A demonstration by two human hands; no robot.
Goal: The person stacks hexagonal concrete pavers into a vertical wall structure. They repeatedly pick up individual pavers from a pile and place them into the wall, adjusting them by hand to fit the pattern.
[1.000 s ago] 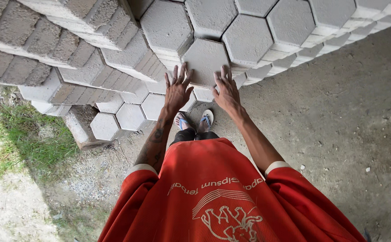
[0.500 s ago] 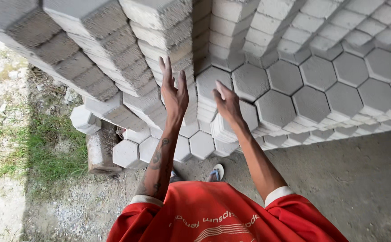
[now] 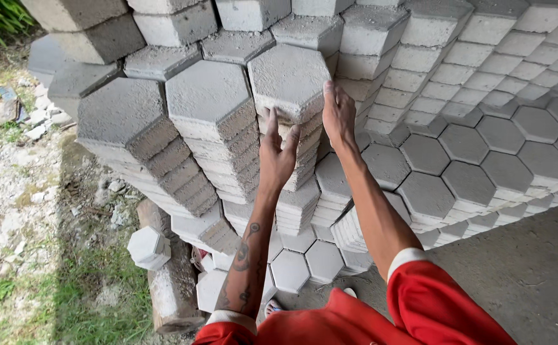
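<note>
Since the earlier frames both hands have climbed from the low blocks near the feet to the top of a tall stack, and the view has tilted up with them. The left hand [image 3: 278, 150] now lies open, fingers spread and pointing up, its palm pressed flat against the front face of the stack just under the top hexagonal block [image 3: 290, 78]. The right hand [image 3: 338, 114] rests on that block's right side, fingers extended along its edge; neither hand is closed around it, so the block is touched on 2 sides rather than gripped. The block sits on top of its column of grey hexagonal pavers [image 3: 298, 191], level with the neighbouring stack [image 3: 210, 99] just to its left. More pavers step down in rows to the right [image 3: 483, 166]. A loose paver [image 3: 148, 248] lies on the ground beside a wooden log [image 3: 170, 294] at the lower left, near grass [image 3: 93, 306]. Red sleeves with white cuffs [image 3: 445, 306] fill the bottom edge, above a bare concrete floor [image 3: 534, 268].
</note>
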